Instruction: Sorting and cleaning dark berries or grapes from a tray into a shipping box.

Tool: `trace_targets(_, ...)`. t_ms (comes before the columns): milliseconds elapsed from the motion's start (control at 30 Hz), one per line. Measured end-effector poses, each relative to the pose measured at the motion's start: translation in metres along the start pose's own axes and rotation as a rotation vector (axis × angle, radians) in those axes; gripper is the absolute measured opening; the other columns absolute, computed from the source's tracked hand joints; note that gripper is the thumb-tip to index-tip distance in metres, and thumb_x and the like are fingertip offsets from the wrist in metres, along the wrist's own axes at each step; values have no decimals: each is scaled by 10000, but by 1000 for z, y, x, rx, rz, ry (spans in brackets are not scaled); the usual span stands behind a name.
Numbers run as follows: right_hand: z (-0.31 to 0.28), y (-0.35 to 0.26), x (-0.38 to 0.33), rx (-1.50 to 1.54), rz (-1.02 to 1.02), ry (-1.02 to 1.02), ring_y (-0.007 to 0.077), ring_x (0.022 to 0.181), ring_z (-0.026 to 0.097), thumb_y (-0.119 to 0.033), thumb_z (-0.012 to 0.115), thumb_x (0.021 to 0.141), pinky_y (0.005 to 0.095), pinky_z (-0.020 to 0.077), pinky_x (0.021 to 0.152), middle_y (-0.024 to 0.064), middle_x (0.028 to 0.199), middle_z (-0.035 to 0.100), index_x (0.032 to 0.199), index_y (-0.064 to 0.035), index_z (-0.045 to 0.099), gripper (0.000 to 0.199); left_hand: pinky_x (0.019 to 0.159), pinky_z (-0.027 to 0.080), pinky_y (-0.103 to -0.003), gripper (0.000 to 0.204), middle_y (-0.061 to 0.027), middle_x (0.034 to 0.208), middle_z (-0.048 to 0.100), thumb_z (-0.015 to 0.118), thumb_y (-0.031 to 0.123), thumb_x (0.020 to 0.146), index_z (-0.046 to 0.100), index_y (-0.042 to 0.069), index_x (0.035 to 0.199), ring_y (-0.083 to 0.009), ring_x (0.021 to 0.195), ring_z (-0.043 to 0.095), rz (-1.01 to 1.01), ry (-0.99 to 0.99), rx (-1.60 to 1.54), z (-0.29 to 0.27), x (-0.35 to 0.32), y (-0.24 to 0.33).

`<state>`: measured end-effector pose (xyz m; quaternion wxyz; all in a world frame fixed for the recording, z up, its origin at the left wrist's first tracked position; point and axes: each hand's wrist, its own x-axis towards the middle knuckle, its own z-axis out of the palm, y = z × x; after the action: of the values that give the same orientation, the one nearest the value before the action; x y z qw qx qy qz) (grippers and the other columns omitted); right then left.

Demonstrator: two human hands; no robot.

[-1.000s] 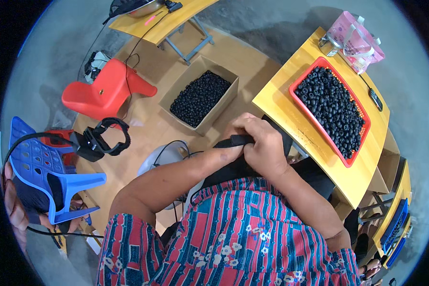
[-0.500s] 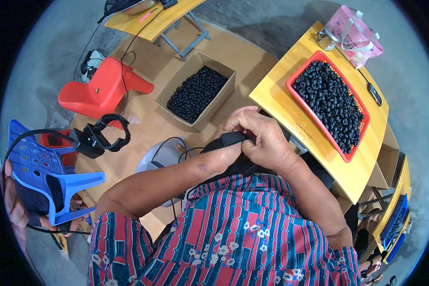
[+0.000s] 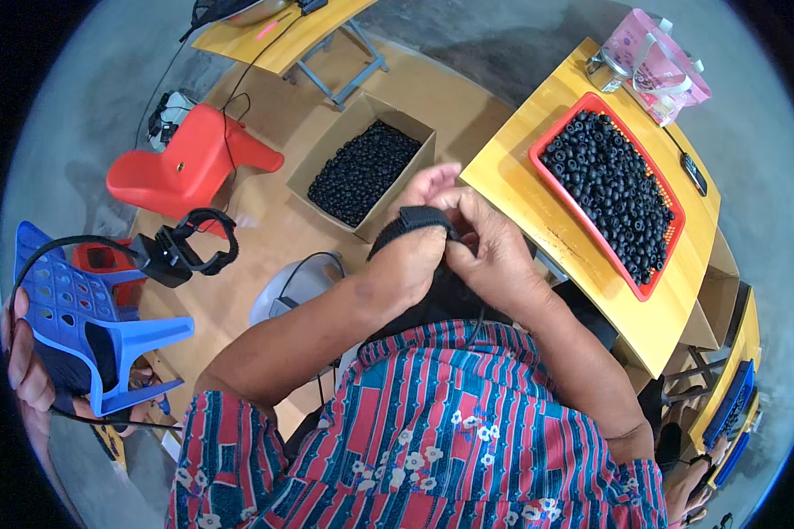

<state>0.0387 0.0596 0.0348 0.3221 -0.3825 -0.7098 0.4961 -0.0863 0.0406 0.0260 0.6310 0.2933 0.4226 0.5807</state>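
A black wrist strap point(image 3: 406, 231) is wrapped around my left wrist. My left hand point(image 3: 426, 187) reaches forward beyond it, with its visible fingers stretched out and nothing seen in them. My right hand point(image 3: 492, 245) is closed at the strap's right side, thumb and fingers pinching its band. Part of the left hand lies hidden behind the strap and the right hand. Ahead on the floor board stands a cardboard box point(image 3: 403, 182) full of small black ring-like parts point(image 3: 366, 172). Right of my hands, a red basket point(image 3: 582, 231) of larger black rings point(image 3: 613, 185) rests on a yellow table point(image 3: 512, 172).
A red chair point(image 3: 172, 167) and a blue chair point(image 3: 150, 335) stand at the left, near a black strapped device point(image 3: 172, 254) on a cable. Another person's hand point(image 3: 31, 361) shows at the far left edge. A pink bag point(image 3: 653, 62) and a jar point(image 3: 604, 72) sit on the table's far end.
My left hand has risen slightly, its fingers now more stretched out. The strap shows more fully around the wrist, with my right hand still gripping it. The other person's hand at left has shifted.
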Motion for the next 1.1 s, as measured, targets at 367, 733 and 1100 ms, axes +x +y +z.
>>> trace_targets(367, -26, 40, 10, -187, -144, 170, 275, 811, 607, 98, 535, 705, 328, 482, 730, 145, 826, 588, 911, -37, 575, 249, 1047, 344, -316, 649, -139, 1358, 446, 560, 23, 855, 264, 15, 1432, -189, 1250, 435, 336, -166, 282, 20, 22, -35)
trace_targets(733, -22, 60, 19, -305, -96, 50, 321, 917, 571, -145, 650, 742, 382, 464, 804, 149, 955, 566, 1034, -78, 575, 309, 1141, 141, -426, 878, -317, 1501, -11, 527, 81, 857, -111, -2, 1454, -427, 1407, 70, 475, 32, 661, 34, -3, -38)
trace_targets(1100, -30, 41, 76, -493, 141, 104, 402, 943, 593, -211, 569, 877, 408, 458, 799, 235, 977, 619, 1044, -45, 579, 236, 1138, 140, -362, 871, -329, 1481, 75, 551, 52, 809, -44, -103, 1426, -368, 1400, 119, 465, 19, 436, 45, -38, -22)
